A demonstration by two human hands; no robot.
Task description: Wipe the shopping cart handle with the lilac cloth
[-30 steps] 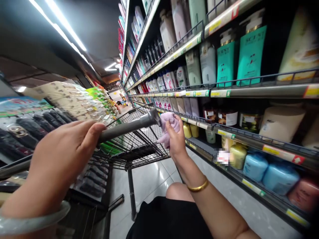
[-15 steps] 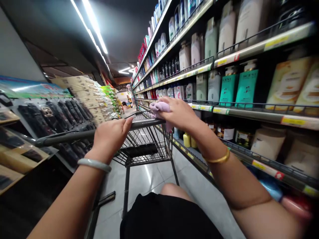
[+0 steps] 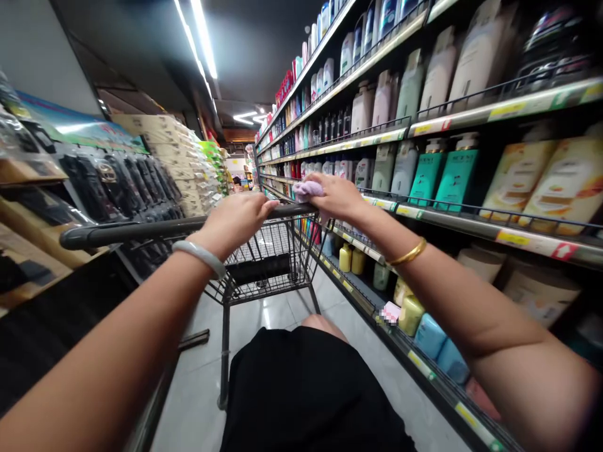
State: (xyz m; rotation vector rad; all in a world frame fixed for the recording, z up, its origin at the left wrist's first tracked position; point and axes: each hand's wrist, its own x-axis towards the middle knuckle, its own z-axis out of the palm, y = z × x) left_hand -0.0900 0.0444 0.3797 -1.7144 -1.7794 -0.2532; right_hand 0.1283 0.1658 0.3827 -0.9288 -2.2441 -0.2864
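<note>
Both of my hands are at the dark handlebar (image 3: 127, 231) of a wire shopping cart (image 3: 264, 263). My left hand (image 3: 235, 220) is wrapped over the middle of the bar, with a pale bangle on its wrist. Near the bar's right end, my right hand (image 3: 336, 196) is closed round a bunched lilac cloth (image 3: 308, 188), pressing it against the handle. A loose end of the cloth hangs below the bar. A gold bangle circles my right wrist. No goods can be made out in the part of the basket that shows.
Tall shelves (image 3: 409, 210) of shampoo and lotion bottles run along the right, with yellow and blue bottles (image 3: 429, 336) on the lowest one. Packaged dark goods (image 3: 127, 182) hang at the left, beside stacked boxes (image 3: 160, 141). Tiled floor (image 3: 193, 389) runs between.
My view has shifted along the aisle, and the right-hand shelves sit differently in it. The cart's handle appears slightly higher. Both hands keep their hold, the right one still with the cloth.
</note>
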